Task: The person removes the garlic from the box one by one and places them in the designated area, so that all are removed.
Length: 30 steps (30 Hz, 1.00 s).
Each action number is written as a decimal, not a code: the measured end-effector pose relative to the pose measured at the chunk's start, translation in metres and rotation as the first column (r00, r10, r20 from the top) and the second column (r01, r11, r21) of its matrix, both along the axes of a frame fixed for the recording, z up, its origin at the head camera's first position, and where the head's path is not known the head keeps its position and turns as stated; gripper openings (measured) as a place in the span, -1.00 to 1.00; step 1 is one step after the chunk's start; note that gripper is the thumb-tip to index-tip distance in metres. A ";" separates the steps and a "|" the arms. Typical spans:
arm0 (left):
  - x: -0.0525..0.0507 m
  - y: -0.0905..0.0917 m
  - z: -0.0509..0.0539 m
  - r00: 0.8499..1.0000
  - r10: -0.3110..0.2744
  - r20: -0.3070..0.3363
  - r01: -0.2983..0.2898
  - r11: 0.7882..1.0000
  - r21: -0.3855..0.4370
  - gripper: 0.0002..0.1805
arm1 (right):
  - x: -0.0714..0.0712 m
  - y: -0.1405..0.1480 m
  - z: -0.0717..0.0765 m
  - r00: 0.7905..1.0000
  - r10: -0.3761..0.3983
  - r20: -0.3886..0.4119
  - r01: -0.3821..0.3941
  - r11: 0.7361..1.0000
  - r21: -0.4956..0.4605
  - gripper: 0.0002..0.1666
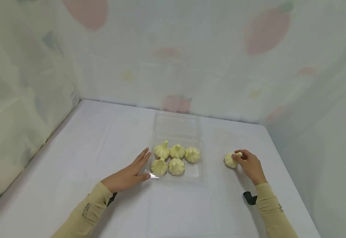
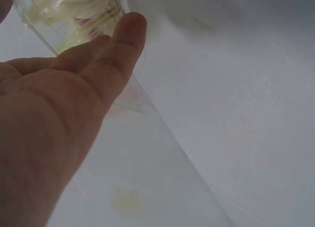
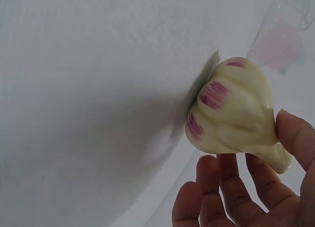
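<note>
A pale yellow garlic bulb (image 1: 230,160) is pinched by its stem between the thumb and fingers of my right hand (image 1: 251,167), at the table's right. In the right wrist view this bulb (image 3: 236,109) shows purple streaks and sits at or just above the table surface; I cannot tell which. My left hand (image 1: 128,177) lies with straight fingers along the left edge of a clear plastic box (image 1: 194,172). Several more garlic bulbs (image 1: 176,166) fill two rows in it, with bare base at the front right. In the left wrist view, the left hand (image 2: 64,99) is beside the box.
The box's hinged lid (image 1: 177,126) lies folded back towards the rear curtain (image 1: 214,82). A white cloth (image 1: 178,208) covers the table. Printed curtains also enclose the left and right sides. A black wrist device (image 1: 250,198) hangs under the right sleeve.
</note>
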State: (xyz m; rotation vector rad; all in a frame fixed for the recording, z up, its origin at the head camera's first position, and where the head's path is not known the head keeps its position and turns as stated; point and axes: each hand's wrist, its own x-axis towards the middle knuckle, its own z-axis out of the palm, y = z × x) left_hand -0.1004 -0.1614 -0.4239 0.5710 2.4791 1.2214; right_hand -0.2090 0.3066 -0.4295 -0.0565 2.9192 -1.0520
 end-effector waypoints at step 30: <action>-0.001 -0.001 -0.004 1.000 -0.002 0.001 0.002 1.000 0.010 -0.12 | 0.007 -0.017 0.031 0.987 -0.042 -0.153 0.013 0.983 -0.184 -0.36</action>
